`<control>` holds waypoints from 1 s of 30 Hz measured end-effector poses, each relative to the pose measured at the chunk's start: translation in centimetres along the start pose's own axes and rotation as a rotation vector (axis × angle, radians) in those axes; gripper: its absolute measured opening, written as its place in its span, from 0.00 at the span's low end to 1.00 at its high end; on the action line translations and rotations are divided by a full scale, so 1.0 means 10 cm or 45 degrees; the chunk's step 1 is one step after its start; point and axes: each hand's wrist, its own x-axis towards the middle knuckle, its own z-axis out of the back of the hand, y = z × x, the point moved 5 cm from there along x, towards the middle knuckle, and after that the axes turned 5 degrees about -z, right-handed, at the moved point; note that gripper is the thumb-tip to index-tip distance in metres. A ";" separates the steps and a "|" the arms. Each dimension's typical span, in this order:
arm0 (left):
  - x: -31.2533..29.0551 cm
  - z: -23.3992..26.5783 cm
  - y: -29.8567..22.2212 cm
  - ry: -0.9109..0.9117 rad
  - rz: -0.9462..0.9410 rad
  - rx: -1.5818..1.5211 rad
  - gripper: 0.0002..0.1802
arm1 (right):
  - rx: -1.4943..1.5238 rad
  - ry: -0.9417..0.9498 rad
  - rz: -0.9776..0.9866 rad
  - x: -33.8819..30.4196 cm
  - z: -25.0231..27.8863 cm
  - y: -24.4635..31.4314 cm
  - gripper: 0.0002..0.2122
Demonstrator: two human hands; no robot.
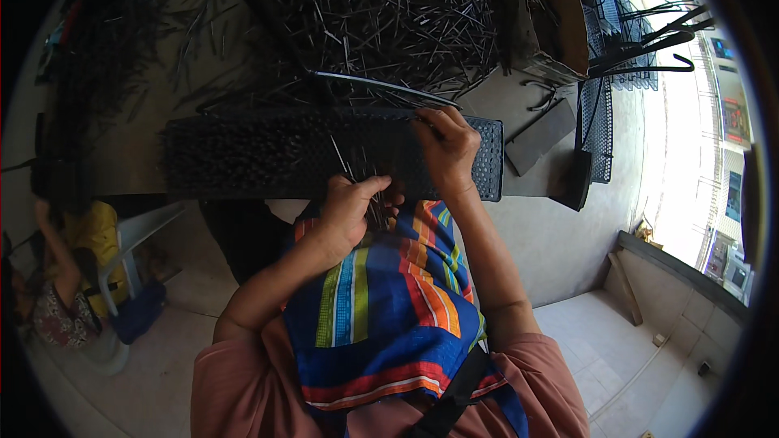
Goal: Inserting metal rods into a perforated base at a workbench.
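Observation:
A long black perforated rack (pixel 485 164) lies crosswise in front of me. Many thin dark metal rods (pixel 235 150) stand packed in its left part, while bare holes show at its right end. My left hand (pixel 345 212) is closed around a bundle of thin metal rods (pixel 375 215) at the rack's near edge, thumb on top. Over the right part of the rack, my right hand (pixel 450 146) has its fingers pinched together near the far edge. Whatever is between those fingertips, if anything, is hidden.
Behind the rack lies a big heap of loose metal rods (pixel 398 16). At right stand an open cardboard box (pixel 580 40), a flat grey slab (pixel 540 136) and black hooked racks (pixel 673 40). Another person (pixel 65 308) sits at far left beside a pale chair (pixel 134 251).

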 end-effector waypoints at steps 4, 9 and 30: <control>0.02 0.06 0.04 0.007 0.089 -0.026 0.06 | 0.091 -0.082 0.025 -0.02 0.03 0.00 0.07; 0.04 0.05 0.02 0.040 0.037 -0.029 0.06 | -0.102 -0.054 0.069 0.04 0.04 0.03 0.06; -0.03 0.04 -0.06 0.135 -0.005 0.045 0.07 | 0.649 0.779 -0.756 -0.28 -0.18 -0.04 0.06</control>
